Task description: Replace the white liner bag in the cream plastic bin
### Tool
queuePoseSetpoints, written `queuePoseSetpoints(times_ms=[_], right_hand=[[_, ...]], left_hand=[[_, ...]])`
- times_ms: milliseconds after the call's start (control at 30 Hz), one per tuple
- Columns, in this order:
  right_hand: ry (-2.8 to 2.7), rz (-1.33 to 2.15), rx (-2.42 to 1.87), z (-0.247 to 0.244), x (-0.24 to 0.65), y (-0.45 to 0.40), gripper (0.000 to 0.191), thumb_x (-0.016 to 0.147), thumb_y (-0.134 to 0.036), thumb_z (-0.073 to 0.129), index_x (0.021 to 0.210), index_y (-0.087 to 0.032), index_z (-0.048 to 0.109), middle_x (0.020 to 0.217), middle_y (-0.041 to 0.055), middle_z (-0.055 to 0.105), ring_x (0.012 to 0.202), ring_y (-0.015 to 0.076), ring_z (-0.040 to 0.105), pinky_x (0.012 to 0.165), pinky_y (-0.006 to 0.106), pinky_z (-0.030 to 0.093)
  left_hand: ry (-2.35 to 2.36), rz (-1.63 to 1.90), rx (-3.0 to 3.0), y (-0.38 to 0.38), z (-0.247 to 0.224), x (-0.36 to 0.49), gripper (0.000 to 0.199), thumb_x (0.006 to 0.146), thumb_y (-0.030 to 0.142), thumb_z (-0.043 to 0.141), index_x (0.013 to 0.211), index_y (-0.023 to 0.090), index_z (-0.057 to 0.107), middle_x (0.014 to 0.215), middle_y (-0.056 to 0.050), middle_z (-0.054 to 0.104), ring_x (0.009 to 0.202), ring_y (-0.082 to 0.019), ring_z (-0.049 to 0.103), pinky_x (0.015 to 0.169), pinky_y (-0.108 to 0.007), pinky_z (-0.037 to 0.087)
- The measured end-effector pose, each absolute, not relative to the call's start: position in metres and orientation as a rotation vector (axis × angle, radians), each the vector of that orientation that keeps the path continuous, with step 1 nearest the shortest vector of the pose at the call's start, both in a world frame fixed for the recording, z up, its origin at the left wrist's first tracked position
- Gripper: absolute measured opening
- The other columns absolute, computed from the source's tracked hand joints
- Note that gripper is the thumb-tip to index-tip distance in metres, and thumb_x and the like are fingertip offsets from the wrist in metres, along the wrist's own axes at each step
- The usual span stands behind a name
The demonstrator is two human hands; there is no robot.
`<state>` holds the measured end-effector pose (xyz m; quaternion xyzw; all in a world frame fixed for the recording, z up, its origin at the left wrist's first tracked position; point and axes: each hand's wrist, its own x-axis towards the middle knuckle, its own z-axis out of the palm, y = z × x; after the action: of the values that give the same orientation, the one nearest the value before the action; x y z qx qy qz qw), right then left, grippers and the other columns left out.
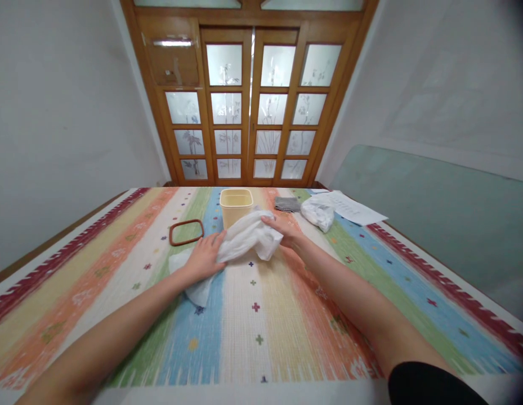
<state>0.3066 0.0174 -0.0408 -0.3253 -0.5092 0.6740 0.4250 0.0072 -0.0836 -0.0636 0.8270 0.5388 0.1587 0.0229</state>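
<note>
A thin white plastic bag [248, 236], crumpled and stretched out, lies between my two hands in front of a pale yellow bin [236, 205]. My left hand [207, 256] is on the bag's left part, gripping it against the table, with a loose end spreading out beneath the wrist. My right hand [282, 229] has the bag's right end, lifted a little, between thumb and fingers. The bag hides the bin's lower front. To the left of the bin rests a brown rectangular ring-shaped frame [186, 232], apart from my left hand.
A striped cloth [261, 315] covers the table. Right of the bin are a folded grey cloth [287, 204], a bunched white plastic bag [318, 212] and printed paper sheets [354, 208]. Behind the table stand wooden doors [251, 112] with glass panes; a green panel [434, 208] is at right.
</note>
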Motion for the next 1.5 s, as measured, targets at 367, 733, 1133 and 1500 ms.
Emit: queuePoseSetpoints(times_ms=[367,733,1133,1500], right_hand=[[-1.428,1.128,-1.261,-0.05,0.348,0.045,0.035,0.074,-0.043,0.079,0.096,-0.018,0.068,0.08,0.0007,0.071,0.067,0.0135,0.059,0.058,0.022,0.042],[-1.437,1.124,-1.15,-0.059,0.346,0.037,0.041,0.081,-0.055,0.069,0.104,-0.021,0.065,0.084,-0.0003,0.065,0.071,0.0148,0.054,0.06,0.024,0.04],[-1.419,1.542,-1.082,-0.07,0.367,0.005,0.078,0.083,-0.053,0.077,0.15,-0.028,0.045,0.128,0.0081,0.068,0.109,0.0245,0.067,0.095,0.037,0.054],[-1.757,0.684,-1.457,-0.07,0.373,0.025,0.028,0.079,-0.018,0.057,0.106,-0.02,0.065,0.1,0.0069,0.071,0.09,0.0219,0.063,0.086,0.035,0.051]], left_hand=[[1.868,0.329,2.597,-0.056,-0.061,-0.051,0.051,0.091,0.01,0.048,0.137,0.025,0.064,0.123,-0.011,0.073,0.119,-0.03,0.065,0.107,-0.043,0.043],[1.843,0.29,2.635,-0.065,-0.056,-0.051,0.091,0.078,0.02,0.065,0.163,0.019,0.033,0.156,-0.018,0.05,0.146,-0.036,0.043,0.125,-0.054,0.025],[1.787,0.338,2.474,-0.078,-0.061,-0.001,0.074,0.091,0.042,0.064,0.158,0.02,0.042,0.139,-0.016,0.067,0.128,-0.032,0.064,0.109,-0.041,0.047],[1.929,0.164,2.397,-0.076,-0.054,-0.004,0.021,0.093,0.024,0.059,0.109,0.024,0.071,0.111,-0.011,0.079,0.107,-0.029,0.073,0.086,-0.032,0.051]])
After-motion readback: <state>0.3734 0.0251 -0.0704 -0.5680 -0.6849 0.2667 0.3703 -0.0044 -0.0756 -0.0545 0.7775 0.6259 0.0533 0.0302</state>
